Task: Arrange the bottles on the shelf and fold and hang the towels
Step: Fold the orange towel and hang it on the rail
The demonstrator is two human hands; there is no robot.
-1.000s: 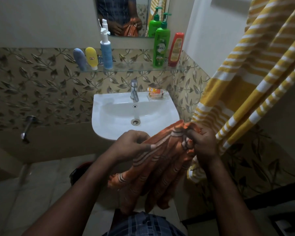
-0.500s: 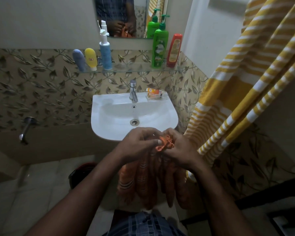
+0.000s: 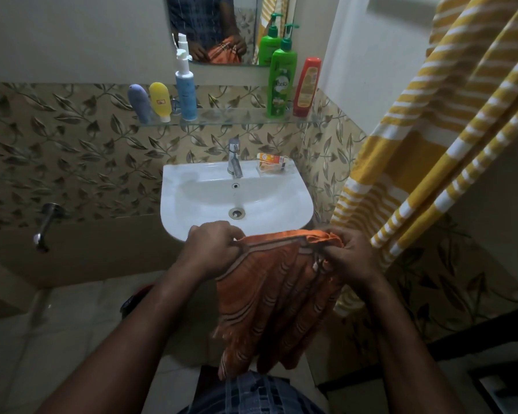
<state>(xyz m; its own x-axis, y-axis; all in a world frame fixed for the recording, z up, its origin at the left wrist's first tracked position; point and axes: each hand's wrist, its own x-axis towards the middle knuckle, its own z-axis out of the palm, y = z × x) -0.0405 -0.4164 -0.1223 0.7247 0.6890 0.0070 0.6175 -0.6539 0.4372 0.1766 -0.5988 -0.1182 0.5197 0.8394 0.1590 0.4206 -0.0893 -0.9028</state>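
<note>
On the far glass shelf (image 3: 231, 120) five bottles stand. Nearer, the left hand (image 3: 211, 249) pinches the orange towel (image 3: 277, 297) by its top left edge; the right hand (image 3: 352, 255) grips its bunched right corner. The yellow striped towel (image 3: 431, 138) hangs at right.

Towel: orange striped cloth towel (image 3: 277, 297), stretched by its top edge, hanging in folds.
Bottles: five upright on glass shelf (image 3: 237, 118).

Orange striped towel (image 3: 277, 291) stretched between left hand (image 3: 211, 249) and right hand (image 3: 352, 255), before white sink (image 3: 293, 210)
</note>
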